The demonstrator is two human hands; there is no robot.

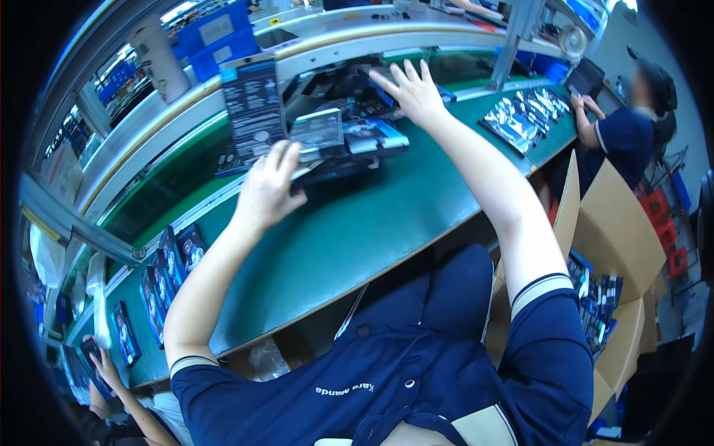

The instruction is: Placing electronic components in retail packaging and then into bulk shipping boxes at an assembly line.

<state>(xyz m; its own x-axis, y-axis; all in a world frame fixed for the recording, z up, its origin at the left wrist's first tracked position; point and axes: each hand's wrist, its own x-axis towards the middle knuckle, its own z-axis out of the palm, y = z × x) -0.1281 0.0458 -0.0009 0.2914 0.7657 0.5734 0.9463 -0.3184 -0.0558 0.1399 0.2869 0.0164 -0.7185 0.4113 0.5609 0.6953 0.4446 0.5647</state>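
Observation:
A heap of dark flat printed boxes [320,134] lies on the green workbench [357,215] in front of me, with one taller dark box [254,108] standing upright at its left. My left hand [269,186] is by the near left side of the heap, its thumb apart from the fingers; it overlaps the lower part of the boxes, and I see nothing held in it. Over the right end of the heap, my right hand [413,95] has its fingers spread and holds nothing. Some boxes between the hands are blurred.
Upright printed boxes [167,267] stand on the bench at left. Silvery packets [524,119] lie farther right, beside a seated co-worker [628,130]. An open carton [621,223] with packed boxes is at my right. Blue bins [216,41] sit on the shelf; another person's hand [108,368] shows lower left.

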